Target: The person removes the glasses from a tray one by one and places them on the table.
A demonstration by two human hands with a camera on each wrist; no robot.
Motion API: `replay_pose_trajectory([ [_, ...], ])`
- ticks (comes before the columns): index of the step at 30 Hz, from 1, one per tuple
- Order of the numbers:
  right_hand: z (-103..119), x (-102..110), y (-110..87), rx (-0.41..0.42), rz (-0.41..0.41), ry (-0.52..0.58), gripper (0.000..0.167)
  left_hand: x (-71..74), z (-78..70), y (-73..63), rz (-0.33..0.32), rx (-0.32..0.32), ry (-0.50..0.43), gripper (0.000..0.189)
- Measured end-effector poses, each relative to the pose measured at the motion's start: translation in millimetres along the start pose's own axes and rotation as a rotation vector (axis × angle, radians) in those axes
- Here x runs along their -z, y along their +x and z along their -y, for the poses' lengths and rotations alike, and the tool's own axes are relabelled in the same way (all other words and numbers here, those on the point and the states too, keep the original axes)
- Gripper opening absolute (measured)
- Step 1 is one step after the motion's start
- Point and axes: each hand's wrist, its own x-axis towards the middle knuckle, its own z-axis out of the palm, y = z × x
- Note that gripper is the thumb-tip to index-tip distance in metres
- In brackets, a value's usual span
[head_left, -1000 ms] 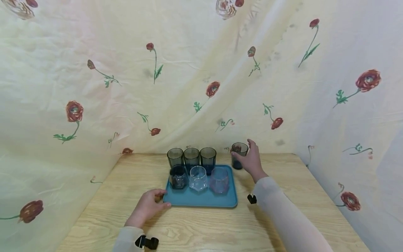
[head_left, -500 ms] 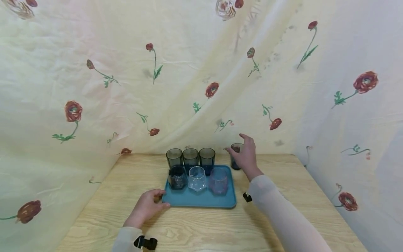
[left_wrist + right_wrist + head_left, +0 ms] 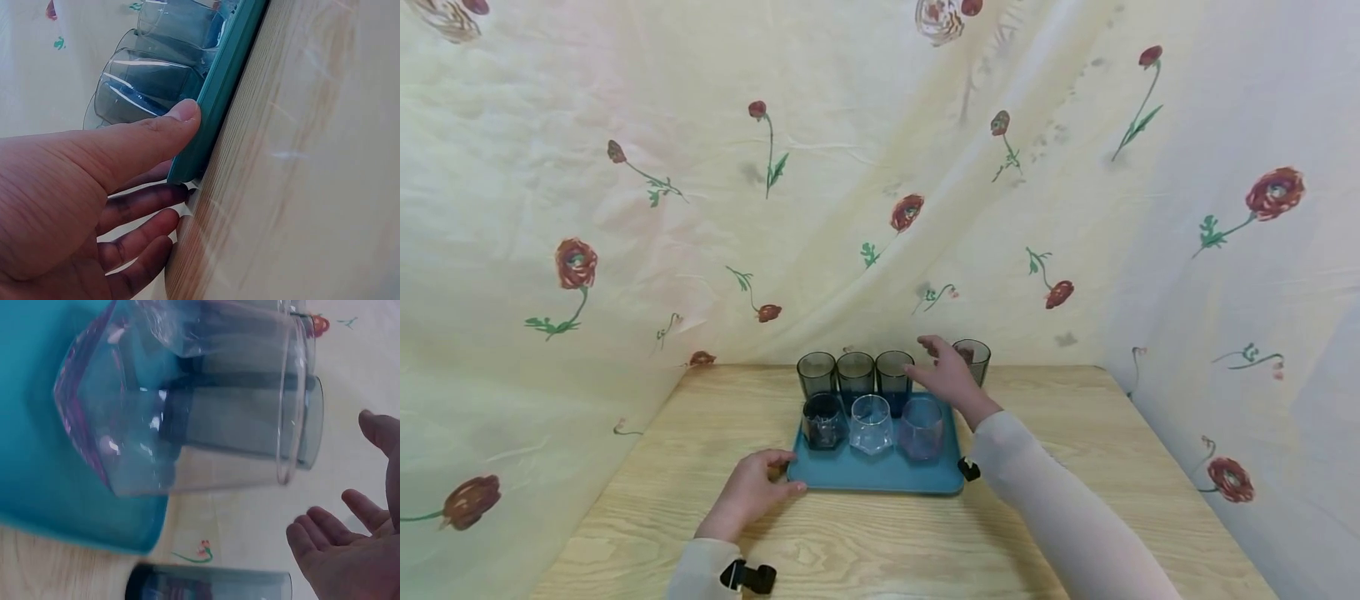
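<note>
My left hand [image 3: 754, 495] holds the front left corner of the blue tray [image 3: 880, 478]. In the left wrist view its thumb [image 3: 181, 112] lies on the tray's rim, with the other fingers loosely bent around the corner. Above the tray's back right part is my right hand [image 3: 951, 377], fingers spread and nothing held; its thumb overlaps the rim of the rightmost tall smoky glass [image 3: 893, 385] in the head view. Two more tall smoky glasses [image 3: 855, 375] stand beside that one. In front are a short dark glass [image 3: 823, 423], a clear one [image 3: 871, 427] and a pinkish one [image 3: 921, 430].
Another tall smoky glass [image 3: 976, 354] stands off the tray at the back right, partly hidden behind my right hand. The wooden table [image 3: 850, 550] ends at a flowered cloth [image 3: 820, 208] hanging behind and at both sides.
My right hand has left the separate tall glass and moved left towards the tall glasses on the tray. That glass has stayed in place. My left hand has not moved.
</note>
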Motion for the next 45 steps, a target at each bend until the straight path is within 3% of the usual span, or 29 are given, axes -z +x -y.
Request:
replay_pose_trajectory([
  [9,-5.9,-11.8,-0.1,-0.104,0.153,0.034,0.086,-7.5,4.0,-2.2,0.019,0.002,-0.024,0.051],
  [14,-8.6,-12.7,2.3,-0.108,0.212,0.034,0.095,-7.1,3.6,-2.6,0.008,-0.009,-0.014,0.051],
  [32,-7.7,-22.5,15.8,-0.053,0.211,-0.088,0.093,-2.9,1.7,-0.3,0.003,-0.008,-0.007,0.051],
  [45,-11.6,-26.7,18.3,-0.071,0.153,-0.05,0.084,-1.8,0.4,1.5,-0.003,-0.006,0.003,0.05],
])
